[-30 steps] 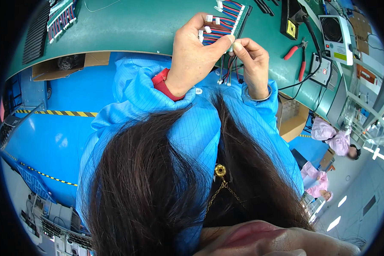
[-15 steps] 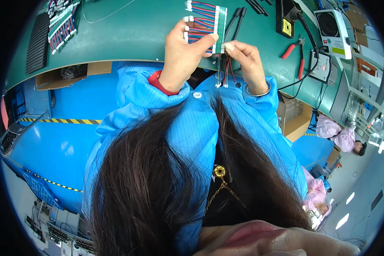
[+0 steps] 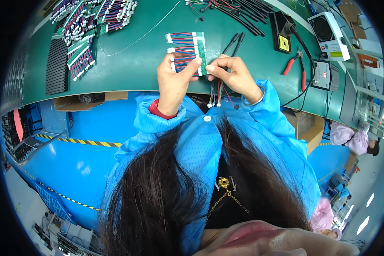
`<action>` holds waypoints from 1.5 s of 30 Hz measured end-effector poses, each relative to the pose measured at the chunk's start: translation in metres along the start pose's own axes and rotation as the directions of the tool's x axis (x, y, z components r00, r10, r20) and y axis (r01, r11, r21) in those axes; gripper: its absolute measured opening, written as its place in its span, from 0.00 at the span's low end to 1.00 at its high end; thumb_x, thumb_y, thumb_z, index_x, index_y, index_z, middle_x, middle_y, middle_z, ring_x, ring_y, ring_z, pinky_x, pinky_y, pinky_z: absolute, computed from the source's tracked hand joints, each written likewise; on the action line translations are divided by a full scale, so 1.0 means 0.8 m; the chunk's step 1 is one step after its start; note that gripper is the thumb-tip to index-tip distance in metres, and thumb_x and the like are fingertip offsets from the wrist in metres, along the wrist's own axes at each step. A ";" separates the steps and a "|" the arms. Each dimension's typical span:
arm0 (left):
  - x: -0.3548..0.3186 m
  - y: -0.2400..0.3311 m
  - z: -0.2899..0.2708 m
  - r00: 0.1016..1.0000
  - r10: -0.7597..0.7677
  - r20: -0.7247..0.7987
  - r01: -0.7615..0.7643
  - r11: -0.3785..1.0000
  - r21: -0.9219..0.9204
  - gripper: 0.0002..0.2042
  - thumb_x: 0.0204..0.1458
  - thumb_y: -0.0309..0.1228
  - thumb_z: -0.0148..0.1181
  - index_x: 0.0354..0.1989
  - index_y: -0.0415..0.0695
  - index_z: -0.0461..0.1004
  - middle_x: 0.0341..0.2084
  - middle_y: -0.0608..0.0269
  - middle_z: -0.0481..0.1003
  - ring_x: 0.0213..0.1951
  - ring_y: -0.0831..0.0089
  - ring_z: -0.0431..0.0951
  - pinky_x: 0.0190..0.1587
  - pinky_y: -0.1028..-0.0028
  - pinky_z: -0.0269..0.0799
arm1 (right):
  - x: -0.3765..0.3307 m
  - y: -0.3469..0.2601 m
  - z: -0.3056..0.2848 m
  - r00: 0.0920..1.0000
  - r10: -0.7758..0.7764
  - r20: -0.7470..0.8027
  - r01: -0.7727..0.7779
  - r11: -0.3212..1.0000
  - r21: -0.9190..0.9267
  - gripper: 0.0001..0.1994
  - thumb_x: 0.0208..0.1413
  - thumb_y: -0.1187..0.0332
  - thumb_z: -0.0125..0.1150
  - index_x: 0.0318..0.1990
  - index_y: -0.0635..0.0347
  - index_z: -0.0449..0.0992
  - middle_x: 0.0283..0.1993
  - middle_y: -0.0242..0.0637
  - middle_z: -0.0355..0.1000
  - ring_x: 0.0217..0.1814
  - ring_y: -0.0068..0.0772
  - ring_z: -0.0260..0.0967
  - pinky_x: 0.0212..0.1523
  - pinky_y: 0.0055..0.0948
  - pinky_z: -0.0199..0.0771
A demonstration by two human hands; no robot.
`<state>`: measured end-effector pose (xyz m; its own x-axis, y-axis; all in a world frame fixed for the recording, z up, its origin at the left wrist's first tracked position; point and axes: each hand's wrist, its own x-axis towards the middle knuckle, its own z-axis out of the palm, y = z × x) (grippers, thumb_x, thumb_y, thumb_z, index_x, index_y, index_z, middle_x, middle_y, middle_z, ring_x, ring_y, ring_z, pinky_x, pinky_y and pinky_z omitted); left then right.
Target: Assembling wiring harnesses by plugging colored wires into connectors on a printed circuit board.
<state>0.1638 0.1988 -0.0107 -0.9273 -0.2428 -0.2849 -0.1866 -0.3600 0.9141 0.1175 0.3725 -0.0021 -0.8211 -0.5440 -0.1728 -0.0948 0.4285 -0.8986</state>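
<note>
A green-and-white circuit board strip (image 3: 201, 42) with rows of red, blue and black wires ending in white plugs is held up over the near edge of the bench. My left hand (image 3: 174, 81) grips it from the left, thumb on top and fingers underneath. At the strip's lower right edge, my right hand (image 3: 234, 77) is closed in a pinch; what lies between its fingertips is hidden. Two black cables (image 3: 234, 42) extend beyond my right hand. Below the strip hang thin coloured wires (image 3: 215, 94) with small white plugs on their ends.
Wired board strips (image 3: 81, 59) are heaped at the left beside a ribbed black tray (image 3: 56, 70). Black cables (image 3: 243, 15) lie at the far side. On the right are red-handled cutters (image 3: 290, 66), a soldering iron stand (image 3: 281, 34), a white fan unit (image 3: 327, 36) and a control box (image 3: 323, 76).
The view has shifted, so bench items sit lower and more of the far side shows. Both hands keep their hold at the strip, whose position between them looks much the same.
</note>
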 end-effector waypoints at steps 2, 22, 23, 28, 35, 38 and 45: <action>0.004 0.003 -0.011 0.999 0.017 -0.040 -0.017 1.000 -0.002 0.14 0.47 0.25 0.66 0.41 0.37 0.71 0.30 0.59 0.78 0.25 0.78 0.76 0.26 0.82 0.75 | 0.021 -0.008 -0.007 0.993 -0.004 0.121 0.017 0.995 -0.100 0.12 0.58 0.65 0.60 0.29 0.64 0.81 0.26 0.35 0.71 0.29 0.25 0.64 0.33 0.22 0.65; 0.033 -0.006 -0.049 0.992 0.007 -0.123 -0.030 0.981 -0.193 0.14 0.48 0.26 0.66 0.41 0.38 0.71 0.32 0.58 0.78 0.27 0.77 0.77 0.26 0.82 0.74 | 0.161 -0.039 -0.140 0.881 -0.178 -0.438 0.020 0.940 -0.342 0.05 0.59 0.69 0.54 0.32 0.59 0.72 0.24 0.29 0.69 0.25 0.20 0.63 0.31 0.16 0.63; 0.037 -0.006 -0.048 0.993 0.006 -0.115 -0.028 0.982 -0.185 0.14 0.48 0.26 0.66 0.41 0.38 0.71 0.32 0.58 0.78 0.27 0.77 0.77 0.27 0.82 0.74 | 0.156 -0.039 -0.139 0.903 -0.179 -0.392 0.078 0.963 -0.259 0.06 0.58 0.67 0.57 0.33 0.58 0.75 0.25 0.30 0.71 0.26 0.21 0.65 0.31 0.18 0.65; 0.024 -0.013 -0.058 0.988 0.014 -0.155 -0.039 0.987 -0.159 0.14 0.48 0.26 0.67 0.41 0.38 0.71 0.32 0.57 0.78 0.27 0.76 0.77 0.27 0.82 0.75 | 0.147 -0.013 -0.121 0.947 -0.235 -0.219 0.198 0.964 -0.178 0.11 0.53 0.59 0.63 0.36 0.56 0.83 0.28 0.33 0.78 0.27 0.29 0.71 0.31 0.28 0.70; 0.024 -0.014 -0.054 0.989 0.005 -0.146 -0.028 0.986 -0.162 0.14 0.48 0.27 0.67 0.42 0.37 0.71 0.32 0.58 0.78 0.28 0.76 0.77 0.27 0.81 0.75 | 0.146 0.051 -0.113 0.936 -0.299 -0.188 0.010 0.555 -0.832 0.09 0.51 0.62 0.61 0.32 0.56 0.82 0.28 0.36 0.77 0.28 0.40 0.71 0.33 0.33 0.70; 0.025 -0.013 -0.054 0.990 0.005 -0.141 -0.027 0.987 -0.157 0.14 0.48 0.27 0.67 0.42 0.37 0.71 0.31 0.58 0.78 0.28 0.76 0.77 0.27 0.81 0.75 | 0.147 0.043 -0.113 0.932 -0.299 -0.207 -0.013 0.544 -0.839 0.08 0.50 0.64 0.60 0.32 0.56 0.82 0.29 0.36 0.77 0.30 0.41 0.71 0.35 0.33 0.71; 0.027 -0.013 -0.056 0.991 0.021 -0.129 -0.041 0.988 -0.150 0.15 0.48 0.27 0.67 0.42 0.38 0.71 0.31 0.58 0.77 0.27 0.76 0.77 0.27 0.81 0.75 | 0.181 0.049 -0.132 0.744 -0.520 -0.419 -0.069 0.565 -0.822 0.08 0.48 0.64 0.58 0.29 0.54 0.81 0.30 0.37 0.76 0.33 0.46 0.71 0.36 0.37 0.72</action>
<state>0.1603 0.1573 -0.0395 -0.8815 -0.3644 -0.3002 -0.0979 -0.4809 0.8713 -0.0645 0.3864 -0.0199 -0.7980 -0.3252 0.5075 -0.4600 0.8726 -0.1642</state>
